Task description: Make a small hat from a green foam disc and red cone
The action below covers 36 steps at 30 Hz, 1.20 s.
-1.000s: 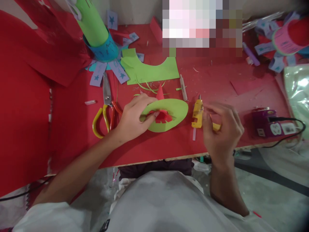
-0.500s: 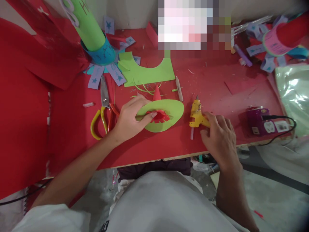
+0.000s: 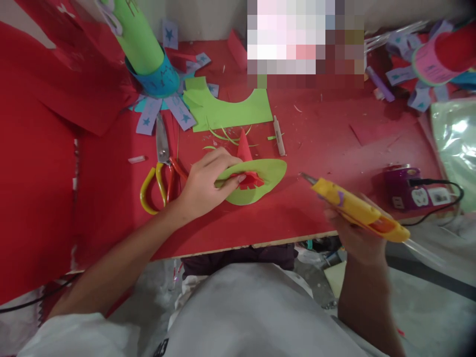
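Note:
My left hand [image 3: 211, 183] pinches the near-left part of a small paper hat, its thumb on the inside. The hat has a flat green brim [image 3: 273, 173] and a red cone [image 3: 244, 146] that points away from me. Red cut tabs [image 3: 253, 180] fold out around the opening on the side that faces me. In my right hand [image 3: 362, 243] is a yellow glue gun [image 3: 357, 206], lifted off the table, its nozzle towards the hat but apart from it. A clear glue stick [image 3: 424, 250] sticks out of its back end. Part of the right fingers is hidden behind the gun.
Scissors [image 3: 162, 153] with yellow and orange handles lie left of the hat. Beyond it are a green paper offcut [image 3: 230, 115] and a marker-like stick [image 3: 278, 135]. A purple box [image 3: 403, 186] with a black cable stands right. Paper tubes [image 3: 147, 59] stand at the back left.
My right hand has picked the glue gun up off the table and swung its nozzle round to the left. The left hand and hat have shifted slightly, with the brim tilted more.

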Motion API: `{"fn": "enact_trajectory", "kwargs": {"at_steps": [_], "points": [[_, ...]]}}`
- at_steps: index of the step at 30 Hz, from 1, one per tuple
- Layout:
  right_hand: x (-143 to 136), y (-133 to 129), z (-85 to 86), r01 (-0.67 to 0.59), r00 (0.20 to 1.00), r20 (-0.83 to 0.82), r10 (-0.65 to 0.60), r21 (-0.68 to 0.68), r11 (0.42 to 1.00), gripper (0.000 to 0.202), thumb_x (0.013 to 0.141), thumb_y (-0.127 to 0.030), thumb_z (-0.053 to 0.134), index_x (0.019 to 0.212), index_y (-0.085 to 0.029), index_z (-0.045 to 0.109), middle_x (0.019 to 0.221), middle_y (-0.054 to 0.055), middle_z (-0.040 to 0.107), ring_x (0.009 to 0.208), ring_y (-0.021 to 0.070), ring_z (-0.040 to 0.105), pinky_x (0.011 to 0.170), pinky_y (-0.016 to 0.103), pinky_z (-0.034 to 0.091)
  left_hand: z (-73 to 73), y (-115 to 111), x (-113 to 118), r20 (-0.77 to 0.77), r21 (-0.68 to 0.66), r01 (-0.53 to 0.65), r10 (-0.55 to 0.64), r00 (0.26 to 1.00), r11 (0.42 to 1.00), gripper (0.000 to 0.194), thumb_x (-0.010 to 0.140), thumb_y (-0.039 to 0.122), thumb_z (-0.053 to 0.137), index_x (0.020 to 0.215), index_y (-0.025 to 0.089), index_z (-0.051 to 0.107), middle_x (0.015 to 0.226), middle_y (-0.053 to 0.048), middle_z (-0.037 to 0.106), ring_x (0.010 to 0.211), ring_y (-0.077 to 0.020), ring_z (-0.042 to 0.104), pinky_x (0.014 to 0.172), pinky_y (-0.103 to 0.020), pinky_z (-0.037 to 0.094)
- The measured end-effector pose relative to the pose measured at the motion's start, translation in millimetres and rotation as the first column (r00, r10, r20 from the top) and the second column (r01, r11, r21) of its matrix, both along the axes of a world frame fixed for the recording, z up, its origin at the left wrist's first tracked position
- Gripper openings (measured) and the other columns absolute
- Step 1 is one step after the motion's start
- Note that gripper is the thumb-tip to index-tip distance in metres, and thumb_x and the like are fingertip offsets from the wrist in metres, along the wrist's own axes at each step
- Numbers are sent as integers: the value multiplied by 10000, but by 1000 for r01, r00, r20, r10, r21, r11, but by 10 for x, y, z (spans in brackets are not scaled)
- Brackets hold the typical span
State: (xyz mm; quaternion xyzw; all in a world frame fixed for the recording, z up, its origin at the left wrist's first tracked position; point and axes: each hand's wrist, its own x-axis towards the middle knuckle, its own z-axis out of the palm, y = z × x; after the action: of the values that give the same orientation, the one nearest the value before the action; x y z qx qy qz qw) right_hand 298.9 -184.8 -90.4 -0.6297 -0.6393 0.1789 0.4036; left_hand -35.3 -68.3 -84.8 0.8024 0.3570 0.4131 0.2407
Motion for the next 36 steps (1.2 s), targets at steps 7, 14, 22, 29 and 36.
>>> {"fn": "enact_trajectory", "kwargs": {"at_steps": [7,14,22,29,36], "points": [[-384,234,276,-241,971,3,241,-23,970,74,948,-326,795,979,-268,760,758,-21,784,571,154,699,537,260,561,1,4,-7,-61,25,15,-13,998,1000,45,1000,194,724,1044,204,722,949,-23,732,866,-159,688,779,-291,539],[-373,419,260,-356,933,43,358,-47,933,160,973,-413,785,992,-256,757,740,-9,790,504,152,680,489,263,529,5,6,-15,-136,28,58,-54,989,998,65,1013,203,682,1056,212,731,960,-35,750,901,-181,694,831,-332,535],[-367,555,124,-423,902,61,427,-66,904,247,987,-528,763,1025,-285,763,808,-3,793,579,160,693,555,278,497,-33,27,-25,-148,48,127,-118,982,991,146,1083,289,615,1092,230,748,955,-47,753,903,-186,687,823,-341,509],[-380,630,114,-428,903,-34,429,-179,886,352,960,-600,762,936,-249,759,767,-8,747,593,160,634,571,281,473,-34,25,-23,-172,34,120,-112,979,992,244,1123,381,557,1090,237,751,977,-53,761,922,-179,684,837,-340,514],[-383,641,126,-460,887,-65,456,-172,871,349,960,-592,771,948,-243,754,720,-23,699,559,142,593,541,266,446,-18,19,-18,-153,58,125,-115,982,990,216,1118,340,570,1090,210,741,983,-57,768,909,-175,683,830,-332,509]]}}
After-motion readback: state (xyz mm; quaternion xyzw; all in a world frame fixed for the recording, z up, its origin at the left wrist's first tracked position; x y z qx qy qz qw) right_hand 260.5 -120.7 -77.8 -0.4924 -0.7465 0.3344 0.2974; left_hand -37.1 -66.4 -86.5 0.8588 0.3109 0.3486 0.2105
